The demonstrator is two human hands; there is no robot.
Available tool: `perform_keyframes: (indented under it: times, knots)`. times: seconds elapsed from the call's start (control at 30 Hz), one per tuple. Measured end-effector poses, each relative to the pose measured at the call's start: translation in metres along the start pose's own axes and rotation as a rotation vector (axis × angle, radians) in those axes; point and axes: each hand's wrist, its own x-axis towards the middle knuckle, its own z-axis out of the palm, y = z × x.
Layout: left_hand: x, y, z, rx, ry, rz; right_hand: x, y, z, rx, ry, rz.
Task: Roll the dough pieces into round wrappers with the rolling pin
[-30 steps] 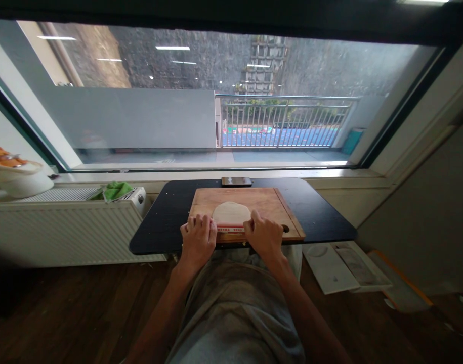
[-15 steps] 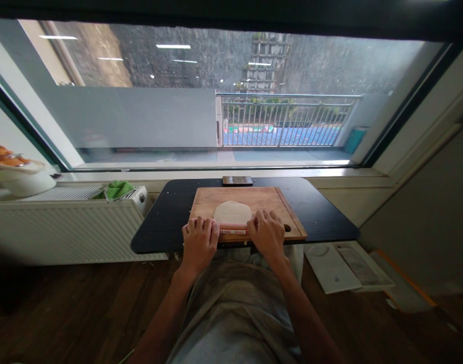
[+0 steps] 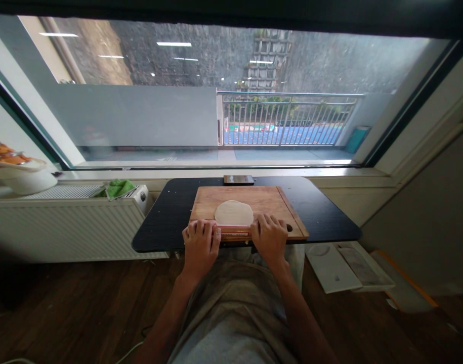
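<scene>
A wooden cutting board (image 3: 261, 199) lies on a small black table (image 3: 159, 217). On the board rests a flat, pale round of dough (image 3: 234, 213). Along its near edge lies a reddish rolling stick (image 3: 236, 231), close to the front of the board. My left hand (image 3: 201, 245) is closed over the stick's left end, and my right hand (image 3: 269, 237) is closed over its right end. Both palms face down and hide the stick's ends. Just right of my right hand, the board's dark hole (image 3: 289, 228) shows.
A phone (image 3: 239, 180) lies at the table's back edge, by the windowsill. On the left, a green cloth (image 3: 120, 188) sits on a white radiator (image 3: 83, 222), near a white pot (image 3: 24, 177). Flat white boxes (image 3: 333, 268) lie low on the right.
The stick has turned a little between my hands, so its white printed strip no longer shows. Both hands have shifted very slightly. The dough looks the same.
</scene>
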Motion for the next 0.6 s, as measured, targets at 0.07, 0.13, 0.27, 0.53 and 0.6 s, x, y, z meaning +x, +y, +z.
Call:
perform_keyframes:
  times: [0.07, 0.13, 0.27, 0.53, 0.6]
  knots:
    - [-0.003, -0.001, 0.001, -0.013, 0.021, 0.011, -0.003, 0.001, 0.004, 0.009, 0.051, -0.006]
    - [-0.006, -0.001, 0.003, -0.026, 0.054, 0.024, -0.006, 0.002, 0.008, 0.029, 0.117, -0.016]
    - [-0.011, -0.003, 0.006, -0.033, 0.120, 0.062, -0.010, 0.003, 0.017, 0.074, 0.251, -0.035]
    - [-0.017, -0.005, 0.009, -0.019, 0.129, 0.072, -0.018, 0.002, 0.026, 0.131, 0.356, -0.017]
    - [-0.017, -0.005, 0.009, -0.021, 0.131, 0.071, -0.020, 0.001, 0.028, 0.135, 0.367, -0.004]
